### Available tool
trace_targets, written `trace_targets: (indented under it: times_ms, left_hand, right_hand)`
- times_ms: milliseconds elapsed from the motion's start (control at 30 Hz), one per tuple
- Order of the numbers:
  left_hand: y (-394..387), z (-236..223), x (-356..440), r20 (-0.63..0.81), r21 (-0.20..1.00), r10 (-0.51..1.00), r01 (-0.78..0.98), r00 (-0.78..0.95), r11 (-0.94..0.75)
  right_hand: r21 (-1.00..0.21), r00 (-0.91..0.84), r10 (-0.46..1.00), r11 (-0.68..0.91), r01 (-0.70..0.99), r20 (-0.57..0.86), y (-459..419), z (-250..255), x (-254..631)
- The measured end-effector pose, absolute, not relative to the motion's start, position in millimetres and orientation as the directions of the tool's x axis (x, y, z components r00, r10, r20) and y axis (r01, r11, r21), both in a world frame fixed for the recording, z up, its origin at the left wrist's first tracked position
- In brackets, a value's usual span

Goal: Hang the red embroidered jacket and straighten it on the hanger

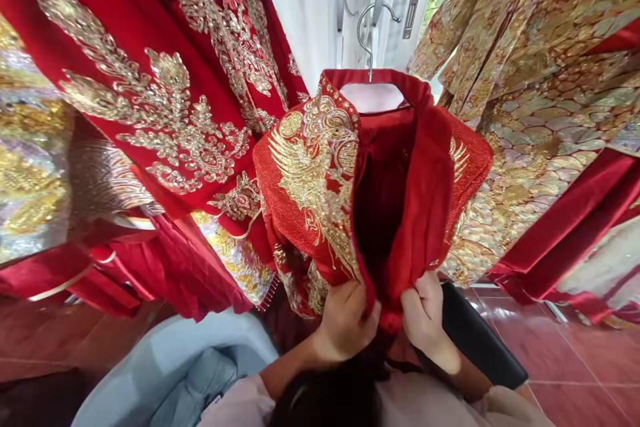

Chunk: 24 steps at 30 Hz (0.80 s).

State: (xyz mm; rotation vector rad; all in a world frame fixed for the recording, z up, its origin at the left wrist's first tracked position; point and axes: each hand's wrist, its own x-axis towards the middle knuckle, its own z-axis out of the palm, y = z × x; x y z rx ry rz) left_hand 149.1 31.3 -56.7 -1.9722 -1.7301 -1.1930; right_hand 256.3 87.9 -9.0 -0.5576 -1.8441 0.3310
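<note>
A red jacket (310,173) with gold embroidery and a stand collar hangs in front of me on a metal hanger (371,37). Its front is parted, showing the dark red lining (383,180). My left hand (347,320) is closed around the embroidered front edge, low on the left side. Opposite it, my right hand (425,313) grips the other front edge, where the plain red inner side is turned outward. Fabric hides part of the fingers of both hands.
A red gown (200,67) with silver-gold beading hangs at left. Gold patterned garments (545,100) hang at right. Below left stands a pale blue tub-like object (135,360) with grey-blue cloth inside. A long black object (480,337) lies above the red tiled floor (575,353).
</note>
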Motion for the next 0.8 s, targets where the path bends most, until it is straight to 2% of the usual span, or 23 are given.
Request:
trace_targets:
  times_ms: [67, 133, 167, 233, 300, 400, 500, 600, 700, 800]
  left_hand:
    - [47.8, -63.9, 150.4, 0.517, 0.317, 0.854, 0.941, -0.065, -0.120]
    - [76.6, -80.8, 144.0, 0.260, 0.322, 0.936, 0.935, -0.239, 0.149]
    - [92.8, -90.9, 139.1, 0.171, 0.327, 0.917, 0.899, -0.360, 0.292]
    - [123.1, -109.9, 128.3, 0.146, 0.393, 0.857, 0.824, -0.494, 0.408]
    - [145.0, -124.3, 118.4, 0.167, 0.465, 0.836, 0.790, -0.522, 0.400]
    - [158.7, -139.9, 107.7, 0.177, 0.563, 0.837, 0.751, -0.518, 0.346]
    - [153.6, -159.7, 101.9, 0.190, 0.683, 0.820, 0.673, -0.540, 0.285]
    - [136.8, -190.5, 100.7, 0.170, 0.807, 0.801, 0.548, -0.574, 0.221]
    - [113.5, -227.2, 102.8, 0.092, 0.921, 0.803, 0.357, -0.589, 0.156]
    - [85.9, -260.7, 101.3, -0.041, 0.987, 0.787, 0.096, -0.615, 0.126]
  right_hand:
    - [-0.518, -0.293, 0.584, 0.809, 0.277, 0.757, 97.0, -15.2, 247.9]
    - [-0.564, -0.302, 0.718, 0.686, 0.459, 0.627, 122.1, -29.5, 229.6]
    - [-0.565, -0.286, 0.792, 0.592, 0.575, 0.539, 137.0, -37.0, 217.9]
    - [-0.510, -0.259, 0.885, 0.440, 0.739, 0.387, 164.5, -48.9, 194.3]
    - [-0.471, -0.271, 0.900, 0.413, 0.780, 0.340, 183.2, -56.7, 175.3]
    - [-0.538, -0.265, 0.872, 0.467, 0.702, 0.411, 191.9, -71.8, 159.4]
    - [-0.684, -0.195, 0.861, 0.495, 0.536, 0.470, 186.4, -102.7, 154.5]
    - [-0.803, -0.109, 0.880, 0.468, 0.368, 0.463, 178.6, -140.4, 157.1]
    - [-0.910, -0.106, 0.937, 0.349, 0.223, 0.333, 172.3, -172.3, 170.1]
    - [-0.998, -0.222, 0.974, 0.055, 0.026, 0.047, 161.3, -202.9, 195.7]
